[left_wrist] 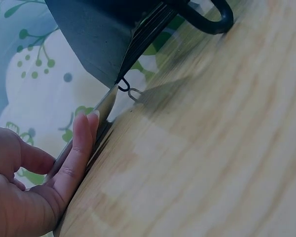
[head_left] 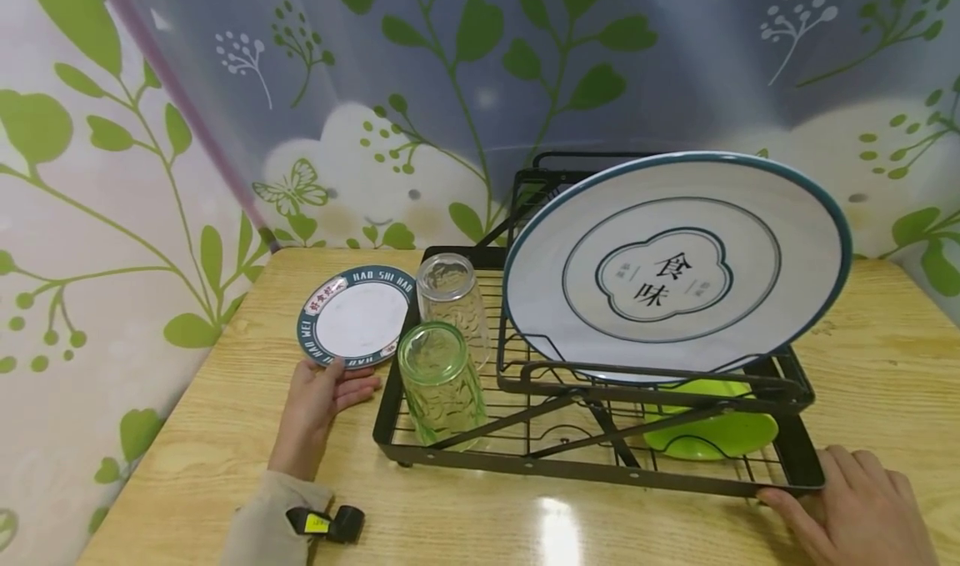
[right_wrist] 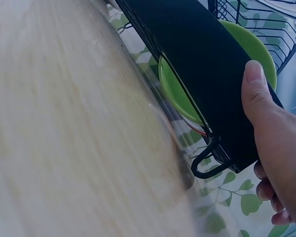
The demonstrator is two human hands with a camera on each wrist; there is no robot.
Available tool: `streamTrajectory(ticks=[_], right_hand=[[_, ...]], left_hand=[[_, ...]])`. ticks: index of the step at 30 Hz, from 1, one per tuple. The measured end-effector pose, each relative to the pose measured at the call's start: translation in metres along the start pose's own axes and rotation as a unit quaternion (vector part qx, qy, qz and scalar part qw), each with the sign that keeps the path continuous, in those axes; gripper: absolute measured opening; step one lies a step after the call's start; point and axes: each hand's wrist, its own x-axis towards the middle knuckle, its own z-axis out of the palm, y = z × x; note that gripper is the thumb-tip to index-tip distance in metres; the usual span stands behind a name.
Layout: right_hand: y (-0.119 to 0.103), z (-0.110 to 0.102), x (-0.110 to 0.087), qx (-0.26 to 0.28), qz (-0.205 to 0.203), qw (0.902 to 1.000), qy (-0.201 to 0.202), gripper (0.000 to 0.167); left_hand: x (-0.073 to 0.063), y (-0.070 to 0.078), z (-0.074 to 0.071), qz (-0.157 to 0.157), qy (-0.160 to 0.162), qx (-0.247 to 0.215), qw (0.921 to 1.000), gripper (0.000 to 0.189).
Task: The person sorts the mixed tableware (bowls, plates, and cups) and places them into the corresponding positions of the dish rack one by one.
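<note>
My left hand (head_left: 318,403) pinches the near rim of a small white plate (head_left: 360,320) with a teal lettered border, thumb on top and fingers beneath. In the left wrist view the plate (left_wrist: 106,106) shows edge-on, beside the black dish rack. At the dish rack's (head_left: 525,464) near right corner, my right hand (head_left: 870,508) grips the frame. Its thumb lies on the front wall in the right wrist view, the other fingers round the side. A large white plate (head_left: 675,270) with a teal rim leans in the rack's upper tier.
An upside-down green glass (head_left: 442,383) and a clear glass (head_left: 450,295) stand at the rack's left end. Below the large plate lies a bright green dish (head_left: 712,433). A leaf-patterned curtain (head_left: 420,66) hangs behind the wooden table (head_left: 450,524).
</note>
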Motion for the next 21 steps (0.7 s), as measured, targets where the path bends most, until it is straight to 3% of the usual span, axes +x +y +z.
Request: streamTrajectory(ticks=[11, 21], right_hand=[[0.0019, 0.0017, -0.0003, 0.009, -0.024, 0.9995, 0.017, 0.075], [0.0023, 0.0040, -0.0010, 0.032, -0.015, 0.9993, 0.009, 0.073]], left_hand=[[-0.0017, -0.0006, 0.0006, 0.004, -0.004, 0.004, 1.0000, 0.028], [-0.0024, -0.0001, 0.0009, 0.010, -0.006, 0.007, 0.9999, 0.031]])
